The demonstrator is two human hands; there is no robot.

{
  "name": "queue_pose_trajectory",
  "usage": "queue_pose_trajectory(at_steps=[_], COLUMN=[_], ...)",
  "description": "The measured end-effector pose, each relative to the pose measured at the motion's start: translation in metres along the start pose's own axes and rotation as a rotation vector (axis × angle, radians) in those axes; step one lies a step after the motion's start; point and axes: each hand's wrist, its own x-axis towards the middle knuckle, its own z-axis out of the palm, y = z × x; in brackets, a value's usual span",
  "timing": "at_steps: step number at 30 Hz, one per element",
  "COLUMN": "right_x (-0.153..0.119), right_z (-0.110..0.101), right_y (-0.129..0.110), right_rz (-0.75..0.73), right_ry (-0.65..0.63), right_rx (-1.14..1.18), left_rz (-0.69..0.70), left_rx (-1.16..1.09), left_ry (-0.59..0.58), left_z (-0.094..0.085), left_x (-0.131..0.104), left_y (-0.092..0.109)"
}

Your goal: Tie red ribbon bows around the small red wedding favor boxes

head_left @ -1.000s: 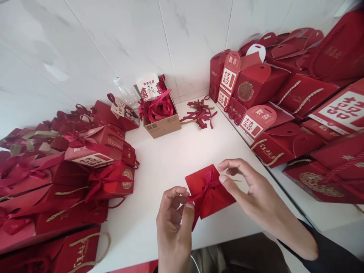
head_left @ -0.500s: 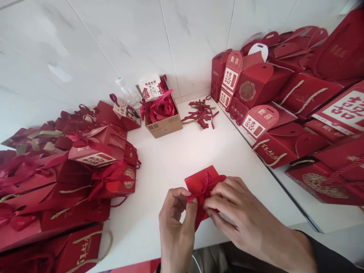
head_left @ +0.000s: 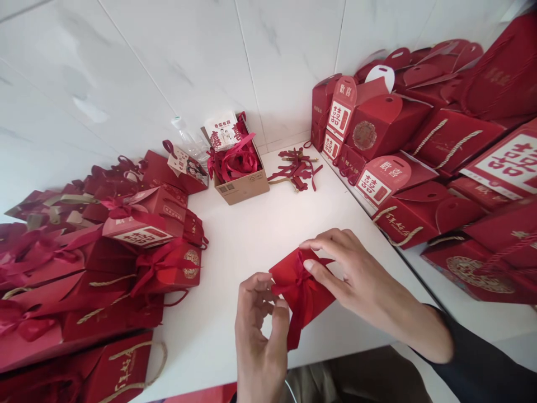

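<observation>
A small red gift box (head_left: pixel 323 300) lies on the white table in front of me, tied with a dark red ribbon bow (head_left: pixel 302 282). One ribbon tail hangs toward the near table edge. My right hand (head_left: pixel 356 282) grips the box from its far right side, thumb resting by the bow and fingers over the far edge. At the near left corner, my left hand (head_left: pixel 262 330) is half curled, its thumb and fingers apart. Its fingertips are close to the box and a ribbon loop; whether they touch is unclear.
Finished-looking red boxes with bows (head_left: pixel 163 268) are stacked at left. More red boxes (head_left: pixel 390 129) crowd the right. A cardboard box (head_left: pixel 243 189) of red ribbon stands at the back, beside a small pile of ribbon pieces (head_left: pixel 297 168). A tiled wall closes the far side.
My left finger and thumb have parted from the ribbon. My right hand has shifted from the bow to the box's far edge, and more of the box top shows.
</observation>
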Motion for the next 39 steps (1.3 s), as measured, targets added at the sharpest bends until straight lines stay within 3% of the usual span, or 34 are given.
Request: queue_pose_trajectory(at_steps=[4,9,12,17,21,24,30,33,39], right_x=[0.002,-0.007,-0.01,-0.012,-0.016,-0.02,-0.02,-0.025,-0.033], right_z=[-0.001,-0.001,0.0,-0.001,-0.005,0.0,0.014,0.007,-0.015], right_y=[-0.005,-0.006,-0.002,0.003,-0.005,-0.015,-0.019,-0.023,-0.03], right_rz=[0.02,0.162,0.186,0.15,-0.061,-0.247,-0.32,-0.338,-0.283], right_ry=[-0.031,-0.045,-0.012,0.044,0.153,0.017,-0.147,-0.192,-0.263], right_rx=[0.068,0.186,0.158,0.132,0.001,-0.088,-0.179,-0.144,0.145], left_rz=[-0.024,-0.053,-0.013,-0.016,-0.038,-0.063,-0.099,-0.079,-0.023], left_rx=[0.041,-0.044,-0.075,-0.008,0.041,0.006,-0.107,-0.124,-0.058], left_ry=[-0.029,0.081,0.089,0.054,-0.035,-0.102,-0.154,-0.171,-0.168], left_z=[0.002,0.003,0.002,0.001,0.0,0.0,-0.001,-0.003,-0.005], left_x=[0.0,0.004,0.008,0.006,0.004,0.008,0.015,0.018,0.02], left_y=[0.002,-0.005,-0.009,-0.006,-0.003,-0.002,-0.005,-0.01,-0.015])
